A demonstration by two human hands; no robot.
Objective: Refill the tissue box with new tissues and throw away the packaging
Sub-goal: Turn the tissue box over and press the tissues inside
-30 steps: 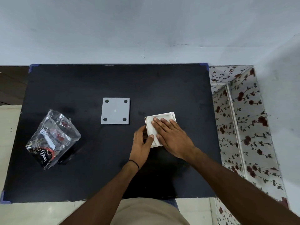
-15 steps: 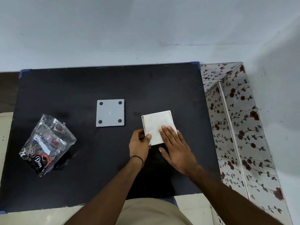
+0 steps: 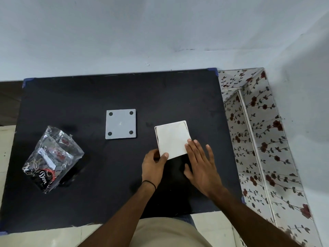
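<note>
A white box stood on the black bench, filled flush to its rim with white tissues, so its top read as one pale square. Every place below is given from that box.

The left hand was at the box's near left corner. Its thumb lay over the top edge there while the other fingers curled against the left side, pinching the corner. A thin black band circled that wrist.

The right hand lay flat just off the box's near right corner, palm down, fingers spread. Only the first fingertips touched the box's near right edge; the rest of the hand rested on the bench.

Left of the box and slightly farther back, apart from it, a grey square lid with four dark round spots at its corners lay flat on the bench. Well to the left of the box and a little nearer the person, a crumpled clear wrapper with black and red print lay on the bench, its mouth torn open.

Right of the box, past the bench edge, stood a bin with a rose pattern.
</note>
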